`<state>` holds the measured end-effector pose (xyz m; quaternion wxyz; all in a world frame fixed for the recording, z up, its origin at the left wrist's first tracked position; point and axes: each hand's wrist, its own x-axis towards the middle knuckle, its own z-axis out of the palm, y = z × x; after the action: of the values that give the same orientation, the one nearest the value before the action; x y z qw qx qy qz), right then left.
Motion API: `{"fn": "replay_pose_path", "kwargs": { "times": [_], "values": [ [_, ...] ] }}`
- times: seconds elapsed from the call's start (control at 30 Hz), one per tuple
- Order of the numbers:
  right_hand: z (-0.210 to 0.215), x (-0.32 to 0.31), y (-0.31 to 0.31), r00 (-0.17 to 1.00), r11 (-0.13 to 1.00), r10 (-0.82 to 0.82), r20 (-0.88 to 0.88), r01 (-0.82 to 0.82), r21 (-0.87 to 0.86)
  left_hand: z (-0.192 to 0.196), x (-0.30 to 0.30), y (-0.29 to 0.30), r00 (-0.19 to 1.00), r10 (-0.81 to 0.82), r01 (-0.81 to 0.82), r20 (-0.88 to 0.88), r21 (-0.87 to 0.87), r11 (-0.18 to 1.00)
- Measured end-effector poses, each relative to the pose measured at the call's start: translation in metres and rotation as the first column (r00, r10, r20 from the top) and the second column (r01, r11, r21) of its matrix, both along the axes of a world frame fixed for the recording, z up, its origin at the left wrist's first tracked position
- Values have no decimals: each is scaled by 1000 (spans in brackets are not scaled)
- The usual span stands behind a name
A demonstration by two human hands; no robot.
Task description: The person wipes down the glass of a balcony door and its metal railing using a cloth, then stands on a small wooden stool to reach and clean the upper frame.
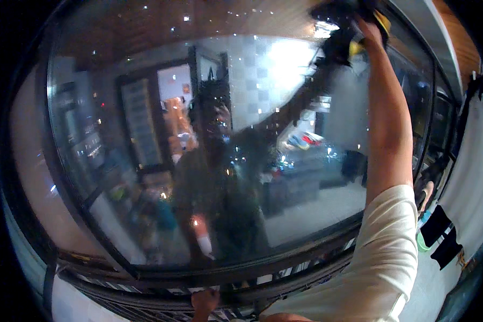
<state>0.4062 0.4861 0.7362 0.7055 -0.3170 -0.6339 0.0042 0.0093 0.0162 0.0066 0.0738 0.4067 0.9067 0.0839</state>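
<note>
My right arm stretches up to the top right of a large window pane (316, 214). My right hand (369, 33) is closed round a black and yellow hand-held thing (382, 24) against the upper glass; its exact kind is blurred and partly merges with its dark reflection. Low in the middle, my left hand (205, 301) is closed in a fist on the dark metal railing (161, 298) that runs below the window.
A dark frame (112, 263) borders the glass, which mirrors a lit room and my outline. On the right hang a light cloth (475, 155) and dark garments (434, 231). A green basin (423, 244) stands near them on the pale floor (432, 284).
</note>
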Motion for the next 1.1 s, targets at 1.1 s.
{"fn": "replay_pose_path", "kwargs": {
  "times": [1.1],
  "values": [
    [-363,53,10,921,987,-141,-363,158,17,-16,0,3,954,-141,176,-264,113,978]
  ]
}}
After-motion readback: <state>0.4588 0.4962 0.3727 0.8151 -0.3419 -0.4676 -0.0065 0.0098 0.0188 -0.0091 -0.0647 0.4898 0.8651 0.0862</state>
